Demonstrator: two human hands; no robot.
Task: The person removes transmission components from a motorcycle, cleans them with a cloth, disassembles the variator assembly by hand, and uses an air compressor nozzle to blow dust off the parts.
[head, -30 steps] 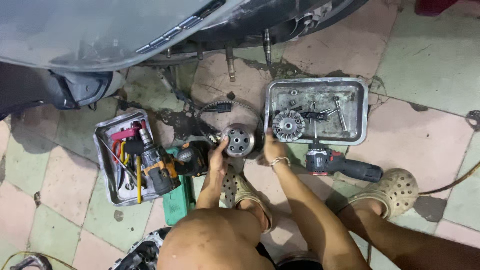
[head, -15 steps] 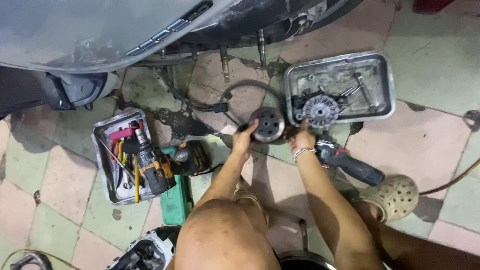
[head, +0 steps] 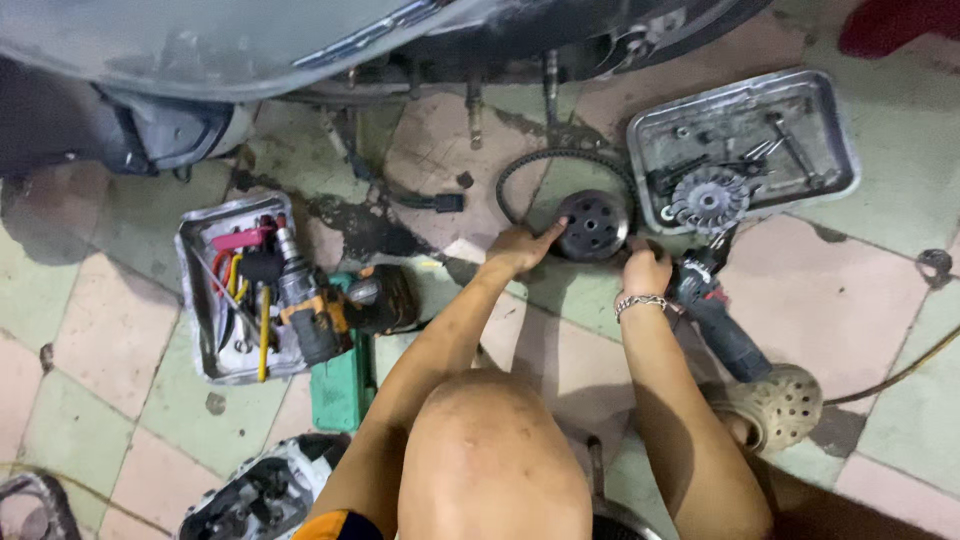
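Note:
A dark round clutch drum (head: pixel 594 224) lies on the tiled floor with a toothed drive belt (head: pixel 520 168) looped behind it. My left hand (head: pixel 518 248) grips the drum's left edge. My right hand (head: pixel 645 270), with a silver bracelet on the wrist, rests on the floor at the drum's lower right edge, fingers curled; whether it holds anything I cannot tell. A dark power tool (head: pixel 718 312) lies just right of that hand.
A scooter body (head: pixel 250 50) hangs over the top. A metal tray (head: pixel 838 150) at upper right holds a finned pulley (head: pixel 710 198) and wrenches. A tool tray (head: pixel 196 300) at left carries a cordless drill (head: pixel 305 305). A green stool (head: pixel 342 385), a sandal (head: pixel 778 405) and an engine cover (head: pixel 265 495) lie near.
The view has shifted, so the drum, belt and parts tray sit farther right and higher. Both hands have stayed at the drum, the left on its edge.

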